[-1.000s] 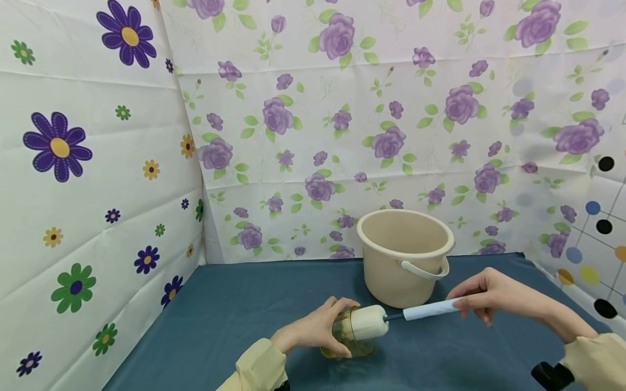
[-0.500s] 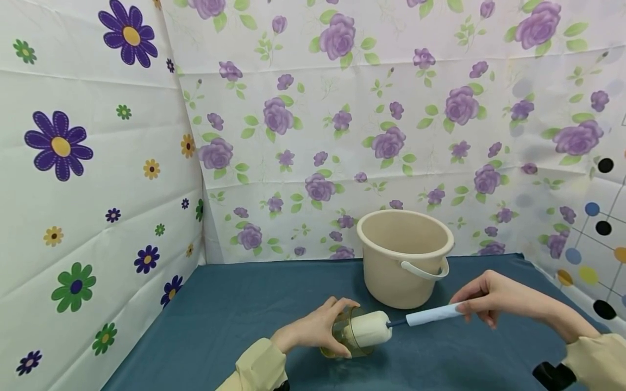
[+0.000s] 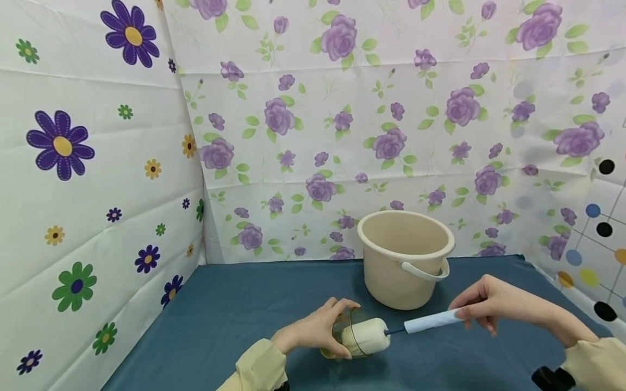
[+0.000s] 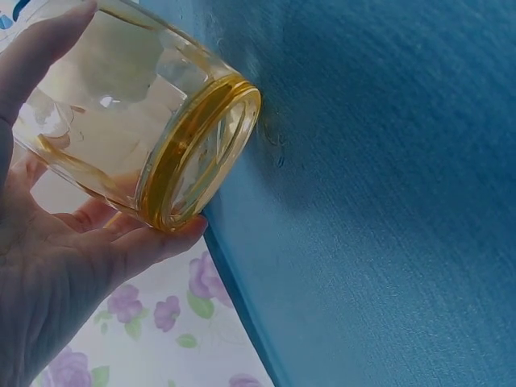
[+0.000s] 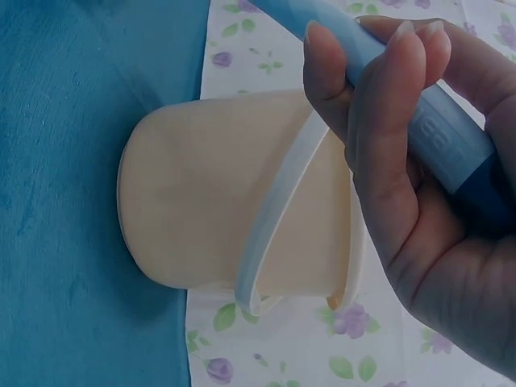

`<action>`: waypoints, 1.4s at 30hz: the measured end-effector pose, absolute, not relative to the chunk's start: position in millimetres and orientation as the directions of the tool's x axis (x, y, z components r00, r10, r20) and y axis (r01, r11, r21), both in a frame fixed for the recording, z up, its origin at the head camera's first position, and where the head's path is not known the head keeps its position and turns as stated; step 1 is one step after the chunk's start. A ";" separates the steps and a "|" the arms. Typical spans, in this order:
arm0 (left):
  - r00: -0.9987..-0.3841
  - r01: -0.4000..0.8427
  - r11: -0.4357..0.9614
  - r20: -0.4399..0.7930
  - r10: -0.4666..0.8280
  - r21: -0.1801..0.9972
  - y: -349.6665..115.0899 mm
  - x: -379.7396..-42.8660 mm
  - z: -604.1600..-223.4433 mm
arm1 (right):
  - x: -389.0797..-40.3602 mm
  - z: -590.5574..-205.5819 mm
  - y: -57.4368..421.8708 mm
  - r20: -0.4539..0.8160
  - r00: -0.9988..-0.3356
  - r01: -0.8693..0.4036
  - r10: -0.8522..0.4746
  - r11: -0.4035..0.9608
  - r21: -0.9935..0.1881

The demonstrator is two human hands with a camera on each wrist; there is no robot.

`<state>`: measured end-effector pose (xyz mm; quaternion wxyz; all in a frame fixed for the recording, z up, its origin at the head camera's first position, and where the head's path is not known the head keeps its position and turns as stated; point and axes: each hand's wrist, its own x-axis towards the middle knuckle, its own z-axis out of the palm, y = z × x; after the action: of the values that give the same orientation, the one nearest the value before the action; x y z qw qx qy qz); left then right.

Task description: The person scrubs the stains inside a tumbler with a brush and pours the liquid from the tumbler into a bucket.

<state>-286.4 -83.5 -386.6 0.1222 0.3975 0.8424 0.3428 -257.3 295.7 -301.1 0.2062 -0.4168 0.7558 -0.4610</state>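
Note:
My left hand (image 3: 318, 329) grips an amber-tinted glass cup (image 4: 173, 153), tipped on its side with the mouth toward the right. A cup brush with a pale sponge head (image 3: 373, 335) sits partly inside the cup's mouth. The brush has a thin dark neck and a light blue handle (image 3: 432, 321). My right hand (image 3: 494, 304) holds that handle near its end, fingers curled round it in the right wrist view. In the left wrist view the cup's thick base faces the camera, and the sponge shows blurred through the glass.
A cream bucket (image 3: 408, 277) with a white handle (image 3: 425, 272) stands behind the hands, near the table's back edge. Dark blue cloth (image 3: 254, 304) covers the table. Flower-printed sheets (image 3: 293, 163) hang at the back and sides.
The sponge head first slid out toward the right, then tilted downward and back in at the cup's mouth. My right hand has lowered slightly with the handle. The left hand stays put.

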 end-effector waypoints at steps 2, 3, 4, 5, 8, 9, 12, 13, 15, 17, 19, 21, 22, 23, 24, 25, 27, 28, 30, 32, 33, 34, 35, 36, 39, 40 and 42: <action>-0.652 0.586 0.444 0.069 0.755 0.678 -83.6 -286.4 -386.6 | -257.6 -302.3 295.4 0.078 -0.564 -0.437 -0.822 0.218 -0.873; -0.652 0.586 0.444 0.069 0.755 0.677 -83.5 -286.2 -386.6 | -257.7 -302.8 295.2 0.081 -0.562 -0.438 -0.823 0.212 -0.874; -0.652 0.587 0.445 0.068 0.755 0.677 -83.5 -286.1 -386.7 | -257.8 -303.4 295.0 0.084 -0.559 -0.437 -0.825 0.207 -0.876; -0.652 0.587 0.445 0.068 0.755 0.676 -83.4 -286.0 -386.7 | -257.9 -303.9 294.7 0.085 -0.558 -0.434 -0.825 0.202 -0.878; -0.656 0.589 0.452 0.069 0.752 0.670 -83.3 -285.8 -386.6 | -258.2 -305.0 294.0 0.095 -0.552 -0.435 -0.829 0.188 -0.881; -0.657 0.590 0.453 0.071 0.751 0.669 -83.4 -285.8 -386.5 | -258.4 -305.4 293.6 0.101 -0.548 -0.436 -0.830 0.181 -0.882; -0.661 0.592 0.457 0.075 0.747 0.664 -83.6 -285.9 -386.1 | -258.7 -306.1 292.4 0.116 -0.542 -0.441 -0.832 0.164 -0.882; -0.662 0.593 0.458 0.077 0.746 0.662 -83.5 -286.0 -386.0 | -258.7 -306.4 292.0 0.119 -0.543 -0.443 -0.831 0.163 -0.882; -0.667 0.591 0.464 0.076 0.741 0.659 -83.1 -285.7 -385.6 | -258.6 -306.8 291.3 0.121 -0.549 -0.444 -0.827 0.166 -0.881; -0.673 0.587 0.473 0.071 0.737 0.657 -82.7 -285.5 -385.5 | -258.5 -307.1 290.6 0.117 -0.564 -0.443 -0.817 0.180 -0.878; -0.677 0.583 0.478 0.067 0.733 0.657 -82.4 -285.5 -385.4 | -258.5 -307.2 290.3 0.111 -0.581 -0.441 -0.807 0.197 -0.875; -0.680 0.579 0.482 0.063 0.730 0.658 -82.3 -285.5 -385.4 | -258.6 -307.0 290.0 0.113 -0.589 -0.444 -0.800 0.204 -0.872; -0.680 0.578 0.481 0.064 0.730 0.659 -82.2 -285.7 -385.5 | -258.5 -306.7 289.8 0.116 -0.590 -0.446 -0.799 0.203 -0.872; -0.680 0.578 0.480 0.065 0.730 0.660 -82.2 -285.8 -385.6 | -258.4 -306.4 289.7 0.119 -0.591 -0.446 -0.798 0.200 -0.872; -0.679 0.579 0.477 0.067 0.731 0.661 -82.2 -286.1 -385.8 | -258.3 -306.1 289.7 0.122 -0.591 -0.448 -0.798 0.199 -0.872; -0.678 0.580 0.475 0.069 0.731 0.662 -82.2 -286.2 -386.0 | -258.1 -305.8 289.6 0.124 -0.591 -0.448 -0.797 0.197 -0.872; -0.677 0.581 0.472 0.072 0.732 0.663 -82.1 -286.5 -386.8 | -257.6 -305.2 289.5 0.122 -0.598 -0.442 -0.792 0.200 -0.874; -0.676 0.583 0.471 0.073 0.733 0.662 -82.1 -286.6 -387.0 | -257.3 -304.9 289.6 0.119 -0.604 -0.439 -0.788 0.205 -0.875; -0.675 0.584 0.471 0.073 0.734 0.661 -81.9 -286.6 -387.2 | -256.8 -304.3 290.2 0.106 -0.624 -0.429 -0.774 0.225 -0.875; -0.675 0.585 0.473 0.072 0.734 0.659 -81.9 -286.0 -387.1 | -255.7 -303.3 290.3 0.095 -0.642 -0.417 -0.761 0.242 -0.876; -0.673 0.587 0.471 0.074 0.736 0.659 -82.0 -285.9 -386.9 | -255.3 -302.9 290.6 0.088 -0.651 -0.411 -0.754 0.253 -0.876; -0.673 0.587 0.471 0.073 0.736 0.659 -82.0 -285.7 -386.7 | -255.2 -302.7 291.0 0.085 -0.657 -0.410 -0.749 0.260 -0.874; -0.672 0.585 0.471 0.071 0.737 0.660 -82.0 -285.4 -386.5 | -255.2 -302.5 291.5 0.082 -0.661 -0.408 -0.746 0.265 -0.874; -0.672 0.583 0.469 0.069 0.737 0.663 -82.0 -285.3 -386.4 | -255.2 -302.4 292.0 0.084 -0.662 -0.411 -0.745 0.266 -0.872; -0.672 0.579 0.468 0.066 0.738 0.668 -82.1 -285.2 -386.3 | -256.1 -303.0 294.0 0.089 -0.662 -0.419 -0.744 0.269 -0.867; -0.671 0.579 0.468 0.065 0.738 0.668 -82.0 -285.2 -386.4 | -256.3 -303.2 294.5 0.093 -0.661 -0.423 -0.744 0.268 -0.866; -0.671 0.581 0.469 0.065 0.739 0.665 -82.0 -285.2 -386.3 | -256.5 -303.1 295.6 0.087 -0.665 -0.419 -0.742 0.275 -0.865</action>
<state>-285.2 -82.0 -386.3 0.1166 0.3885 0.8491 0.3384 -256.5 295.6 -303.1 0.1705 -0.3723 0.7799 -0.4734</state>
